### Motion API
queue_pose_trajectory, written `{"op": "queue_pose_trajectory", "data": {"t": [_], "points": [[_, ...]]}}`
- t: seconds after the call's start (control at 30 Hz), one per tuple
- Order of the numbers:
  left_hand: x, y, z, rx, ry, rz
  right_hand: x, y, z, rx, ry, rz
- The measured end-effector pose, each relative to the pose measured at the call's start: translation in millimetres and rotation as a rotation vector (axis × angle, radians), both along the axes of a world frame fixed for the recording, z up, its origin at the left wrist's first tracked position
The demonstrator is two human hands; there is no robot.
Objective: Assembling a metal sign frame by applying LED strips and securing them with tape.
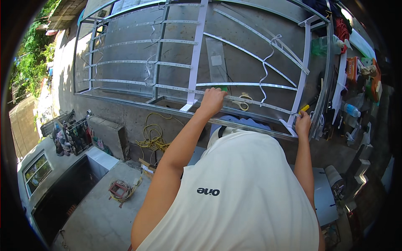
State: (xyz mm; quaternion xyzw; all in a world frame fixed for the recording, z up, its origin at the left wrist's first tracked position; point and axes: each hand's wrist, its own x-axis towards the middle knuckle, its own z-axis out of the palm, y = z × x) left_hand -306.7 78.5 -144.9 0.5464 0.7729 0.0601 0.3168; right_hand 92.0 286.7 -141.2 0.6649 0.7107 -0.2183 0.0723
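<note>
A large metal frame point(154, 67) spans the far side, with slim white light strips point(176, 65) fixed across it. My left hand point(213, 101) is closed on the nearest light strip point(255, 101), left of the middle; a bit of green shows by its fingertips. At the right end of that strip, by the white crossbar point(302, 79), my right hand point(302, 124) has its fingers pinched together. A tool with a yellow handle point(305, 109) lies right against those fingertips; whether they hold it or the strip's end cannot be made out. Beige-handled scissors point(243, 103) rest between the hands.
Loose white wires point(264, 71) curl over the strips. Yellow cord point(153, 140) lies tangled on the floor below the frame, near a concrete block point(106, 134). At right are a water bottle point(351, 110), an orange box point(353, 69) and red cord point(341, 33).
</note>
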Motion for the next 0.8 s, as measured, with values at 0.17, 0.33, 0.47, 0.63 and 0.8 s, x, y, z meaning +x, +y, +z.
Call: {"op": "queue_pose_trajectory", "data": {"t": [0.17,0.33,0.47,0.63,0.8], "points": [[-5.8,1.9,3.7,-0.019,0.007,-0.008,-5.9,-3.5,1.4,-0.002,0.039,0.011],[-7.0,2.5,-4.9,0.04,0.015,0.004,-32.0,-7.7,36.0,0.138,0.057,0.134],[-9.6,5.7,-3.1,0.099,0.043,0.003,-61.5,-1.7,63.4,0.247,0.081,0.236],[-12.6,7.7,3.0,0.206,0.042,0.025,-119.3,1.9,88.2,0.369,0.197,0.438],[-22.5,-1.4,39.6,0.401,0.01,0.156,-212.8,-9.2,37.4,0.054,0.402,0.642]]}}
